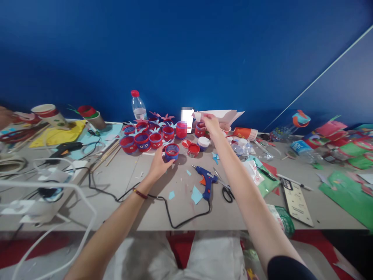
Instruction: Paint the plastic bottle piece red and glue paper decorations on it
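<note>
My left hand (159,162) is closed round a small blue-and-red craft cup (171,151) that stands on the grey table (122,182). My right hand (211,124) reaches far across the table and pinches the edge of a white paper sheet (224,115) by the blue wall, just above a red craft cup (200,130). Several more red-and-blue decorated cups (142,140) are grouped behind my left hand. A blue glue gun (206,180) lies between my forearms, its black cord (175,223) trailing toward the table's front edge.
Black scissors (226,190) lie beside the glue gun. A water bottle (138,105) stands at the back. A black glue gun (65,147), yellow paper (58,135) and paper cups (48,112) are at the left. Green and red paper (346,186) fills the right side. White wire (58,186) lies front left.
</note>
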### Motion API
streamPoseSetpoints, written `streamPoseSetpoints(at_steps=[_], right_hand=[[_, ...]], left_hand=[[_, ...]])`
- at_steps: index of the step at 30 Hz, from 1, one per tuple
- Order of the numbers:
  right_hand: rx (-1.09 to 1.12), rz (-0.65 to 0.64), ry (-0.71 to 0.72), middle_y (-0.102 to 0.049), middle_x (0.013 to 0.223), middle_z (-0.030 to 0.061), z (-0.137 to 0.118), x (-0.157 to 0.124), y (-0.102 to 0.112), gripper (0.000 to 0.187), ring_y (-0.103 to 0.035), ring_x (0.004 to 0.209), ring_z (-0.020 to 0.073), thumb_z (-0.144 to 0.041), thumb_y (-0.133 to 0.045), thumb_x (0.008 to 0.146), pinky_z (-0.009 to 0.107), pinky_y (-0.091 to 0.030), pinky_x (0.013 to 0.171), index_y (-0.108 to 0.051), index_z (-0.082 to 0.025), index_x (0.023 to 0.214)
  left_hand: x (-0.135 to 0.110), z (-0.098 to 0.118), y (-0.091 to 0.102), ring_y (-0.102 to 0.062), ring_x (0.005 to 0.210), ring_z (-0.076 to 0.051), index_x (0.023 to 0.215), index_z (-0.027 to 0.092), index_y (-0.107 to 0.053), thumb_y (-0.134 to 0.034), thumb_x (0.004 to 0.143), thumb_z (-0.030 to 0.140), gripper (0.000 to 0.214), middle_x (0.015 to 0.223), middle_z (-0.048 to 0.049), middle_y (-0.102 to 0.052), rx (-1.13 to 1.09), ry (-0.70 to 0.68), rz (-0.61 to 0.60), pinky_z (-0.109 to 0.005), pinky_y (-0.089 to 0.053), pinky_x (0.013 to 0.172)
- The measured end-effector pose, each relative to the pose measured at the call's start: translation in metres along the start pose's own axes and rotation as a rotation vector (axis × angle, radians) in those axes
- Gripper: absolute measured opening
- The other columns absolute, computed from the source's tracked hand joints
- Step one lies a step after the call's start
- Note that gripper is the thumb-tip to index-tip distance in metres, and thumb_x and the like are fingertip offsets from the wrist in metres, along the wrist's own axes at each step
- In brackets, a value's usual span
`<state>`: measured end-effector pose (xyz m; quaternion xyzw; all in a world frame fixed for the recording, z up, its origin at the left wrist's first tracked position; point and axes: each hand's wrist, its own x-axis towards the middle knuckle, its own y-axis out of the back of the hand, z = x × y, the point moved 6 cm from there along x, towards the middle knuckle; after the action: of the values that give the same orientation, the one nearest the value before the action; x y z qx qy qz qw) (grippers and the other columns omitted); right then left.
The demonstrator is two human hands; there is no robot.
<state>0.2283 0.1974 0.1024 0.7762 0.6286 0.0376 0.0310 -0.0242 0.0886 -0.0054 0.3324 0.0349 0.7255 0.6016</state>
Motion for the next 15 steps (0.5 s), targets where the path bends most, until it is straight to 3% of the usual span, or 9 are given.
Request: streamPoseSetpoints(at_steps=[2,4,6,8,15], right_hand=[[-0.16,0.076,0.071,-0.067,0.109,0.0128,-0.005,0.005,-0.003,0.03,-0.066,0.088,0.0222,-0.032,-0.062,0.086,0.033,-0.054,0.071,-0.054,-0.017,0.11],[-0.468,0.164,0.215,-0.064,0.117,0.0163,-0.015,0.005,-0.009,0.041,-0.063,0.101,0.0291,-0.039,-0.066,0.083,0.039,-0.052,0.08,-0.052,-0.017,0.114],[-0.824,0.226,0.354,-0.064,0.116,0.0175,-0.025,0.003,-0.02,0.044,-0.062,0.104,0.0329,-0.044,-0.063,0.085,0.043,-0.05,0.084,-0.05,-0.017,0.118],[-1.045,0.233,0.416,-0.064,0.115,0.0179,-0.03,0.003,-0.031,0.041,-0.062,0.104,0.034,-0.042,-0.057,0.09,0.044,-0.049,0.082,-0.049,-0.016,0.12],[-1.188,0.18,0.519,-0.064,0.111,0.0182,-0.043,0.003,-0.038,0.03,-0.058,0.104,0.0319,-0.026,-0.039,0.098,0.041,-0.046,0.08,-0.054,-0.014,0.12]], left_hand=[[-0.001,0.001,-0.001,-0.06,0.117,-0.029,0.128,0.019,-0.048,-0.078,0.067,0.026,0.068,0.124,-0.0132,-0.06,-0.006,-0.011,-0.003,-0.046,-0.05,0.099],[-0.001,0.004,0.0,-0.06,0.116,-0.029,0.127,0.019,-0.048,-0.077,0.068,0.026,0.067,0.123,-0.0128,-0.06,0.0,-0.024,0.002,-0.046,-0.05,0.099],[-0.002,0.007,0.001,-0.06,0.115,-0.028,0.127,0.02,-0.048,-0.077,0.068,0.026,0.066,0.121,-0.0122,-0.06,0.01,-0.033,0.008,-0.046,-0.05,0.1],[-0.002,0.009,0.002,-0.061,0.115,-0.028,0.127,0.02,-0.047,-0.078,0.068,0.024,0.067,0.121,-0.012,-0.061,0.022,-0.035,0.007,-0.047,-0.049,0.101],[-0.003,0.01,0.002,-0.058,0.119,-0.03,0.132,0.019,-0.045,-0.077,0.069,0.023,0.07,0.125,-0.0142,-0.058,0.072,-0.029,-0.02,-0.05,-0.046,0.104]])
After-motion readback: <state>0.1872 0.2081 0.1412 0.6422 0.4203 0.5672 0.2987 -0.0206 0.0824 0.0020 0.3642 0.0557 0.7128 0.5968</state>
